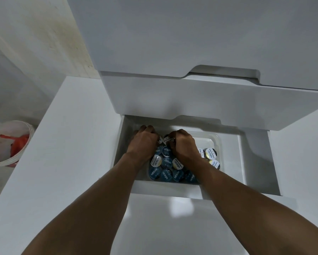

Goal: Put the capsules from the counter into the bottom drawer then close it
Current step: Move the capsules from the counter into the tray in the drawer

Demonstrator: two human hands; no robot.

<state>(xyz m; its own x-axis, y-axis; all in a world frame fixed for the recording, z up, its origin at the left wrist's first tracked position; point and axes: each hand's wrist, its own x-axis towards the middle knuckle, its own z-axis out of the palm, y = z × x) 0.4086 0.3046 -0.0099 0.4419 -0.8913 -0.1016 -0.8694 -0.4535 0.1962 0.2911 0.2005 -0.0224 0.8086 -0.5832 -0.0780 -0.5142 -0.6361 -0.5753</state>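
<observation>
Two bare forearms point(103, 196) reach from the near edge down into the open bottom drawer point(241, 162), a white, smooth-walled box standing out toward us. We see the left hand point(143, 142) at the far left of the drawer and the right hand point(182, 144) just beside it, knuckles up, both among the capsules point(166, 162). Each grip is curled downward with its fingertips hidden. White-lidded capsules lie against both, but we cannot tell whether either grip holds one.

The capsules sit inside a clear, round-cornered plastic tray point(217, 142) on the drawer floor. They are short round pods packed side by side. Most stand upright, so that the axis from base to lid runs vertically and the flat foil lid faces up at us; a few lean. Lids are glossy discs, dark blue or white with a yellow tinge, carrying printed lettering. Most fill the tray's left and middle, a few stand by its right wall, and its far right corner shows bare plastic.

Above, the matte white front of the middle drawer point(209, 96) overhangs the far edge, notched along its lower rim. At far left a white bucket point(28, 129) holds a plastic bag and a red object point(18, 146).
</observation>
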